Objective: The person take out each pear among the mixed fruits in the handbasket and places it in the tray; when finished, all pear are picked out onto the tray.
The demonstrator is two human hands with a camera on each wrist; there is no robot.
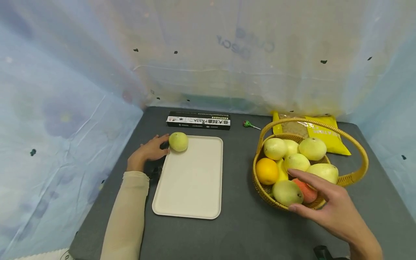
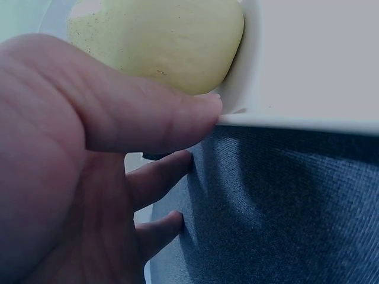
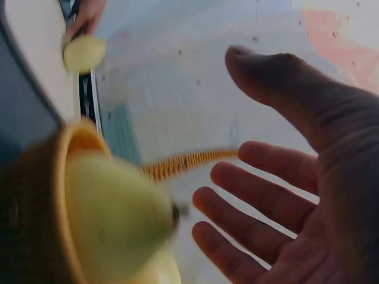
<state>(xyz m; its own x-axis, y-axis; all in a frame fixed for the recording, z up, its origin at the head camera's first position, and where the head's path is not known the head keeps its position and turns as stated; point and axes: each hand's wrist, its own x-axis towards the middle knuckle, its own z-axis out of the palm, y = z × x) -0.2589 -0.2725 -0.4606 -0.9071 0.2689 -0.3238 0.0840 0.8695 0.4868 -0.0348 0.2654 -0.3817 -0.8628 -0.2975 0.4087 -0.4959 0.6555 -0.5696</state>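
A round pale-green fruit (image 1: 178, 141) sits in the far left corner of a cream rectangular tray (image 1: 191, 180). Beside it is my left hand (image 1: 152, 148), its thumb (image 2: 172, 118) at the tray rim below the fruit and its other fingers extended. My right hand (image 1: 334, 206) hovers at the near right of a wicker basket (image 1: 260, 187), fingers spread and nothing held. Between its thumb and fingers, in the head view, appears a green fruit (image 1: 287, 193) with a reddish fruit (image 1: 305, 190) next to it. The right wrist view shows the open palm facing a pale-green fruit (image 3: 112, 219).
Several pale fruits and an orange (image 1: 267, 171) fill the basket, whose tall handle (image 1: 354, 144) arches over it. Behind lie a yellow packet (image 1: 325, 133), a green-wrapped lollipop (image 1: 247, 124) and a black pasta box (image 1: 198, 120). Hanging sheets (image 1: 208, 72) border the grey table (image 1: 240, 224).
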